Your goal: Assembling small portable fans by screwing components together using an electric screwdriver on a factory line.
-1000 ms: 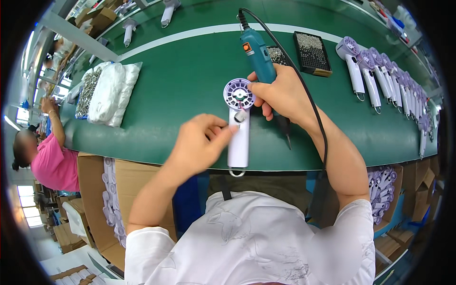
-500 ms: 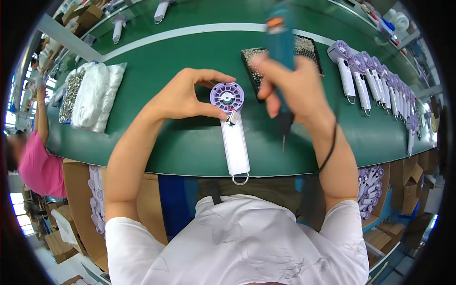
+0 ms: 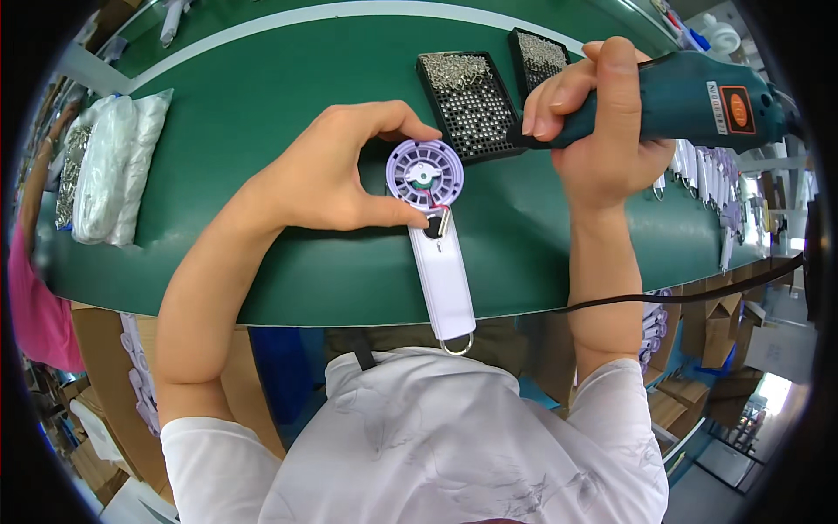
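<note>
A small handheld fan (image 3: 443,279) lies on the green bench, its round purple head open so that a white hub and a red wire show. My left hand (image 3: 349,170) grips that head between thumb and fingers. At the lower end of its white handle is a metal loop. My right hand (image 3: 607,131) is wrapped round a teal electric screwdriver (image 3: 690,100), held sideways with its dark nose pointing left. The nose is over the edge of a black screw tray (image 3: 471,109), which holds loose silver screws and rows of filled holes. The bit's tip cannot be made out.
Beyond my right hand stands a second screw tray (image 3: 541,57). Assembled fans (image 3: 711,179) line the right side, partly hidden. Clear plastic bags (image 3: 118,170) lie at left. The screwdriver's black cable (image 3: 690,298) crosses my right forearm. A person in pink (image 3: 39,306) is at far left.
My right hand has turned the screwdriver from upright, bit down, to sideways, with its nose now at the screw tray. My left hand still holds the fan. The whole view has shifted slightly.
</note>
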`<state>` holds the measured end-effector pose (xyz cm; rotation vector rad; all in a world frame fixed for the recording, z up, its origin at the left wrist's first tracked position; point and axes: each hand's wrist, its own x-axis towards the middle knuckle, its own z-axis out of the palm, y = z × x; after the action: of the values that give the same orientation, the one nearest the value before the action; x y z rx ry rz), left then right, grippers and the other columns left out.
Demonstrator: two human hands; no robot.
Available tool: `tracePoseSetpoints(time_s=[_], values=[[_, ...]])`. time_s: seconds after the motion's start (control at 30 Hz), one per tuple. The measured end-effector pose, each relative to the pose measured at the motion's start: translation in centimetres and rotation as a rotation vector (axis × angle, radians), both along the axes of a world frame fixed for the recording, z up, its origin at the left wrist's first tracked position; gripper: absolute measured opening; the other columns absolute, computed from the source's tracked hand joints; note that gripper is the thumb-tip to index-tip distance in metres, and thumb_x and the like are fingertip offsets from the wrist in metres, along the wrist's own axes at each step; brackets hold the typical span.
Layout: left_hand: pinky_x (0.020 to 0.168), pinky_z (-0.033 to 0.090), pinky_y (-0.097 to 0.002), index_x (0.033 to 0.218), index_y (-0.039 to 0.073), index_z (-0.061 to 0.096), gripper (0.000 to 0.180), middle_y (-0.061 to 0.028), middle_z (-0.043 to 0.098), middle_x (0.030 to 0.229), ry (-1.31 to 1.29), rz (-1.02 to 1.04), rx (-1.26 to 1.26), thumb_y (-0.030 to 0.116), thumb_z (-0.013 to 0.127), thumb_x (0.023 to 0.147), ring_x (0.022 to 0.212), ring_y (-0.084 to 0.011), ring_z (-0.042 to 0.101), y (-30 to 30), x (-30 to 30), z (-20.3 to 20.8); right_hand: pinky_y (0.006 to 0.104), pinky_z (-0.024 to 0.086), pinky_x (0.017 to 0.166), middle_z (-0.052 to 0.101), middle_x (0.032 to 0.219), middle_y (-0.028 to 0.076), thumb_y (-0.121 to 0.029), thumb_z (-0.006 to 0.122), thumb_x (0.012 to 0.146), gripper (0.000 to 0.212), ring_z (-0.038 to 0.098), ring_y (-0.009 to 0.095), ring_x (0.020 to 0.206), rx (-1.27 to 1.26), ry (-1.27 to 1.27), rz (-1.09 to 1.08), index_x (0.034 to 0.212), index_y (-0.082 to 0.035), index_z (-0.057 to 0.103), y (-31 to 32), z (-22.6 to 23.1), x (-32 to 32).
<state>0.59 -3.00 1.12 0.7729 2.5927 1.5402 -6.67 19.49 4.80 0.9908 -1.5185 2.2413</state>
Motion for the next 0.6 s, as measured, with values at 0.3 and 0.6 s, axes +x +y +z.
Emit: tracePoseSetpoints(time_s=[0.3,0.6], values=[[0.098,0.049,-0.0355,0.114,-0.005,0.065,0.066,-0.0146,0.070,0.110,0.035,0.008,-0.015,0.026,0.093,0.062,0.105,-0.0245,0.067,0.35,0.40,-0.20,0.0356,0.047,0.042,0.057,0.062,0.010,-0.015,0.055,0.103,0.019,0.051,0.017,0.043,0.042,-0.032,0.036,0.102,0.003,0.059,-0.52,-0.88,-0.10],[0.096,0.049,-0.0348,0.113,-0.005,0.065,0.067,-0.0142,0.070,0.109,0.033,0.008,0.000,0.027,0.093,0.062,0.103,-0.0241,0.067,0.34,0.36,-0.24,0.0344,0.049,0.041,0.058,0.062,0.010,-0.013,0.057,0.102,0.016,0.051,0.016,0.043,0.145,-0.002,-0.058,0.102,0.003,0.059,-0.95,-1.10,0.14]])
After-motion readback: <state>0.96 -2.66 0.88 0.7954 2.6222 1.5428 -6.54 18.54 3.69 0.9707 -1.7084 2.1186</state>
